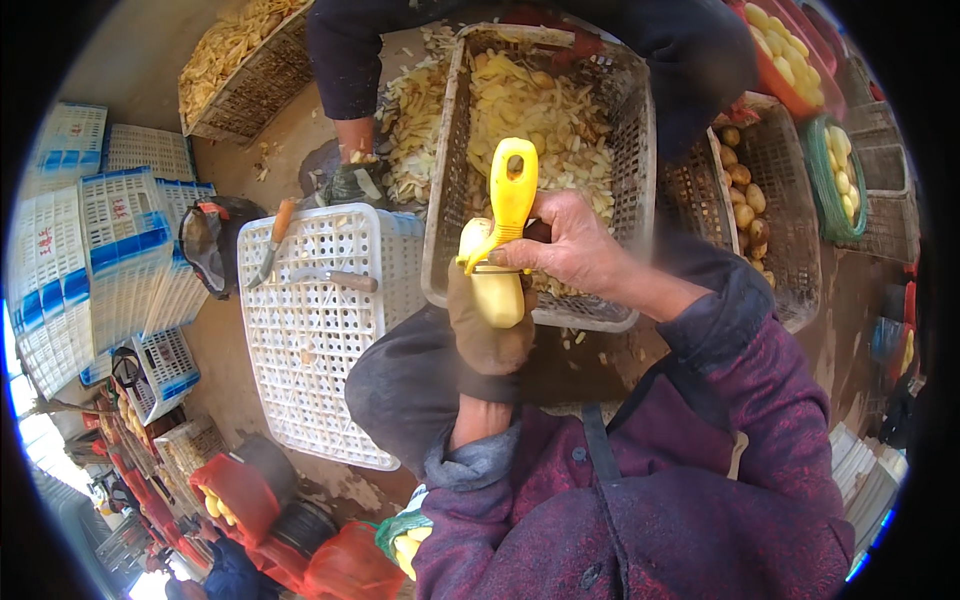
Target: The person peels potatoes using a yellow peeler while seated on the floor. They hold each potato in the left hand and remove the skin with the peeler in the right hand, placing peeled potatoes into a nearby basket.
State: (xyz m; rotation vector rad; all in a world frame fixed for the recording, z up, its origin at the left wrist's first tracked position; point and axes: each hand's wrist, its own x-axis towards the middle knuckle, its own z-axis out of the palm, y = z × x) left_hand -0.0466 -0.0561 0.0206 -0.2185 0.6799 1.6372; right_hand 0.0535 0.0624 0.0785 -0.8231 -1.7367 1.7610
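Note:
My left hand (491, 341), in a brown glove, is closed around a pale, mostly peeled potato (497, 301). In my right hand (574, 244), which is bare, I grip a yellow plastic peeler (514, 187) by its neck, handle pointing away from me. The peeler's blade lies across the potato. Both hands are above the near part of a dirty plastic crate (637, 180), which holds a heap of potato peelings (540, 120). The glove's far side is partly hidden behind the peeler.
On an upturned white crate (315, 397) lie a wooden-handled knife (281, 225) and another blade tool (352, 280). At right a crate holds unpeeled potatoes (742, 195); a green net bag (817, 180) holds peeled ones. Opposite sits a person (345, 60). Crates (127, 225) are stacked left.

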